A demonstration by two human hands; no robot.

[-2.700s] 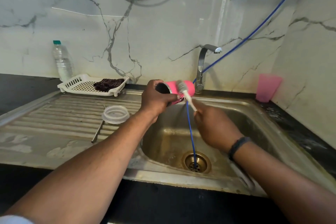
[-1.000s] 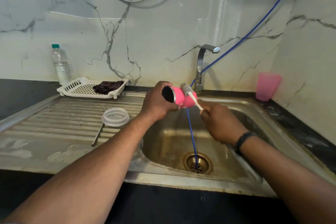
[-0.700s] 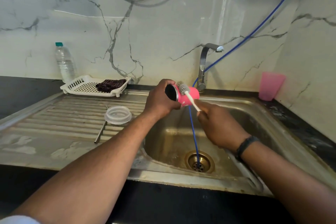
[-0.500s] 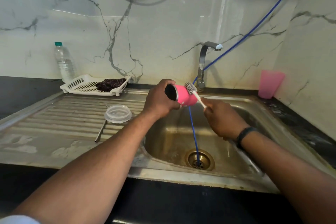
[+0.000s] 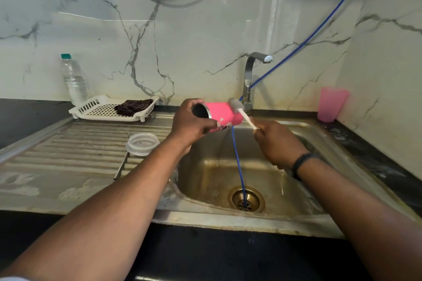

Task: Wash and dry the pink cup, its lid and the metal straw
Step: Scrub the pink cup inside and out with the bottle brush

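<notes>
My left hand [image 5: 190,121] grips the pink cup [image 5: 225,114] on its side above the sink basin [image 5: 301,180], dark mouth turned left. My right hand [image 5: 277,141] holds the white handle of a small bottle brush [image 5: 237,106], whose grey bristles lie against the cup's outer wall near its base. The clear lid [image 5: 142,143] lies flat on the ribbed steel drainboard [image 5: 68,155]. The metal straw [image 5: 121,166] lies just in front of the lid, pointing toward me.
A blue hose [image 5: 238,166] runs from the wall past the tap [image 5: 251,75] down into the drain. A white tray [image 5: 96,107] with a dark cloth [image 5: 132,106] and a water bottle [image 5: 74,80] stand back left. A pink tumbler [image 5: 332,104] stands back right.
The brush has been rubbing back and forth over the cup's outside and now sits nearer its base. The cup has stayed in my left hand over the sink.
</notes>
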